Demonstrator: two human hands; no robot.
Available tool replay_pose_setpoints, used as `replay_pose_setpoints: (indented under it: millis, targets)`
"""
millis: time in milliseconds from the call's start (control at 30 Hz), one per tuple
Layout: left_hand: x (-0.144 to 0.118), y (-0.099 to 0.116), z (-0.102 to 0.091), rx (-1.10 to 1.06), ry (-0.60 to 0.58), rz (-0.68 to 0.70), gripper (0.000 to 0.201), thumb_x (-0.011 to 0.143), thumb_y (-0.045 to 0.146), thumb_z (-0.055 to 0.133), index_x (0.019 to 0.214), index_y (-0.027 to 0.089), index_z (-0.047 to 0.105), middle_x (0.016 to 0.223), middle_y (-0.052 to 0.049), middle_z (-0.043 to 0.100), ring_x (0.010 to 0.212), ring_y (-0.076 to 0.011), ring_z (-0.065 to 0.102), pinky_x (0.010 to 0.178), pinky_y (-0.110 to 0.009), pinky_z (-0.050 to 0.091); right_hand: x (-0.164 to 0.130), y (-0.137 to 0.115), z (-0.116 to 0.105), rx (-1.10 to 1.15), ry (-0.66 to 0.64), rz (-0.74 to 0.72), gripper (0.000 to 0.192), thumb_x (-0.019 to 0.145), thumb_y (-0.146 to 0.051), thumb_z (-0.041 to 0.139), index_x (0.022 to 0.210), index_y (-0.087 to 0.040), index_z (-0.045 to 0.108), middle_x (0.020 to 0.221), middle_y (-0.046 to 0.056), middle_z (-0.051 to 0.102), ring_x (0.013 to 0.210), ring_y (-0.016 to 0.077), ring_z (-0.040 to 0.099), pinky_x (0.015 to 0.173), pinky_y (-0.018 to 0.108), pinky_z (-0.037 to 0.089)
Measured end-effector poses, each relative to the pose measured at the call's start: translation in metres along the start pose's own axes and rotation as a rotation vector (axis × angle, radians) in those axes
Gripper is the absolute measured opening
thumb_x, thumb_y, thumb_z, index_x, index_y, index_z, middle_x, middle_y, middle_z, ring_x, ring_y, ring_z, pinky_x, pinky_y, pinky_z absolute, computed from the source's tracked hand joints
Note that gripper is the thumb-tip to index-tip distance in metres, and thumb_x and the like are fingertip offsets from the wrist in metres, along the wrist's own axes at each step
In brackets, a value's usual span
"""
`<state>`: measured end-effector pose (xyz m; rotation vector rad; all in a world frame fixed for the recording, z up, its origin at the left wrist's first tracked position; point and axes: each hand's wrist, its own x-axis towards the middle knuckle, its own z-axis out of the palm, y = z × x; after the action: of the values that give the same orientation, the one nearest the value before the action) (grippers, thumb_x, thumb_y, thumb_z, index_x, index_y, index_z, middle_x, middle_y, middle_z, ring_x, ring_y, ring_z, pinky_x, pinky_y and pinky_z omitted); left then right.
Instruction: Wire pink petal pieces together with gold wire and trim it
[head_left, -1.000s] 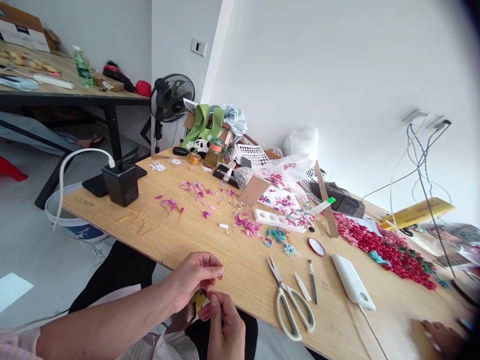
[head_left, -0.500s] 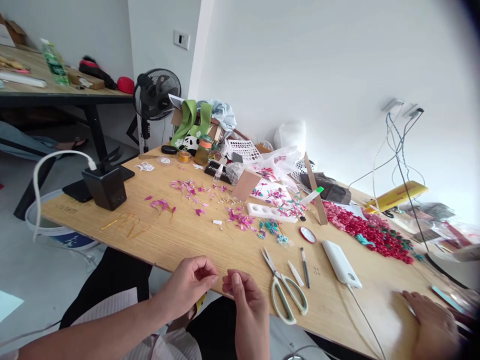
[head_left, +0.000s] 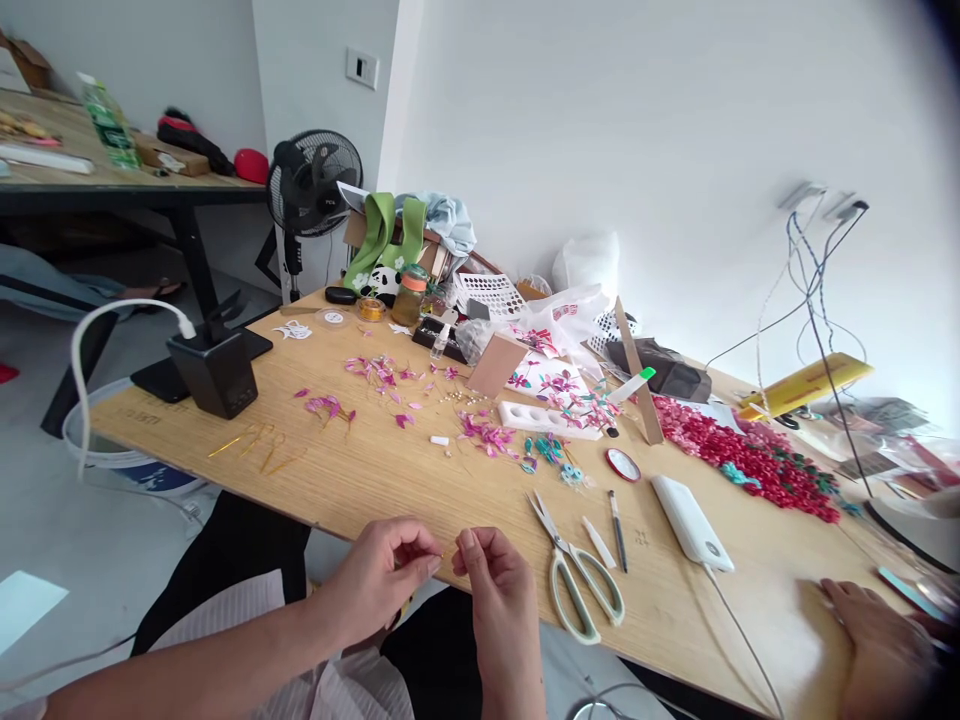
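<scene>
Left hand (head_left: 386,580) and right hand (head_left: 491,580) held close together just off the near edge of the pale wooden surface (head_left: 360,480), left of the cream-handled scissors (head_left: 577,580). Between the pinched fingers (head_left: 433,562), a thin short gold wire piece (head_left: 448,550), long axis running hand to hand. Both hands closed on it, as far as visible; equally near
</scene>
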<state>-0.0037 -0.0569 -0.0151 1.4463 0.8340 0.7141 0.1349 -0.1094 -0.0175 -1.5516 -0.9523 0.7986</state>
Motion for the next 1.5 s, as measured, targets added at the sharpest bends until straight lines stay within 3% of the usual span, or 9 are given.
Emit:
replay_pose_setpoints:
  millis: [500,700,867,1100,1300,1433,1500]
  targets:
    - [0.002,-0.008,-0.003,-0.111,-0.027,-0.073,0.024,0.075,0.038,0.061,0.072,0.014,0.061,0.063,0.002,0.053,0.059,-0.0115,0.044,0.058,-0.023,0.036,0.003,-0.004,0.002,-0.051,-0.015,0.022,0.044,0.078,-0.058,0.061,0.061,-0.018,0.057,0.055,0.0,0.055,0.053,0.0126,0.05,0.052,0.023,0.038]
    - [0.001,-0.006,-0.012,0.014,0.017,-0.009,0.018,0.08,0.03,0.056,0.075,0.014,0.062,0.071,-0.002,0.06,0.069,-0.0148,0.054,0.065,-0.024,0.041,0.008,-0.006,0.005,0.027,-0.077,0.044,0.045,0.081,-0.059,0.057,0.066,-0.017,0.06,0.059,0.001,0.057,0.059,0.0137,0.051,0.058,0.024,0.041]
    - [-0.002,-0.007,-0.019,0.165,0.055,0.047,0.015,0.081,0.024,0.055,0.074,0.015,0.065,0.072,-0.002,0.062,0.068,-0.0145,0.055,0.063,-0.023,0.041,0.012,-0.009,0.01,-0.004,-0.159,0.057,0.046,0.076,-0.061,0.062,0.062,-0.017,0.056,0.056,0.0,0.054,0.055,0.012,0.047,0.054,0.024,0.037]
    - [-0.006,-0.016,-0.033,0.14,0.134,0.022,0.013,0.081,0.019,0.055,0.089,0.016,0.065,0.076,-0.001,0.065,0.068,-0.0136,0.058,0.064,-0.022,0.044,0.023,-0.003,0.027,-0.006,-0.226,0.088,0.046,0.076,-0.058,0.063,0.059,-0.017,0.054,0.052,-0.003,0.048,0.048,0.0088,0.039,0.047,0.022,0.031]
    - [-0.011,-0.031,-0.052,0.441,0.273,0.209,0.012,0.085,0.012,0.049,0.081,0.018,0.059,0.076,-0.001,0.062,0.07,-0.0133,0.057,0.066,-0.022,0.043,0.03,0.003,0.05,0.022,-0.296,0.136,0.047,0.074,-0.061,0.062,0.059,-0.018,0.051,0.047,-0.006,0.044,0.039,0.0065,0.033,0.038,0.02,0.027]
    - [-0.016,-0.041,-0.064,0.689,0.31,0.415,0.023,0.09,0.006,0.039,0.088,0.018,0.059,0.081,-0.003,0.059,0.075,-0.0151,0.055,0.068,-0.025,0.043,0.035,0.01,0.064,-0.113,-0.341,0.113,0.045,0.081,-0.06,0.052,0.06,-0.02,0.049,0.043,-0.006,0.043,0.032,0.0071,0.031,0.032,0.021,0.024]
    - [-0.016,-0.045,-0.068,0.803,0.337,0.466,0.025,0.09,0.004,0.039,0.087,0.017,0.059,0.08,-0.004,0.058,0.076,-0.0168,0.053,0.068,-0.027,0.044,0.039,0.013,0.068,-0.18,-0.343,0.058,0.042,0.083,-0.055,0.051,0.061,-0.02,0.051,0.045,-0.005,0.046,0.035,0.009,0.036,0.035,0.022,0.028]
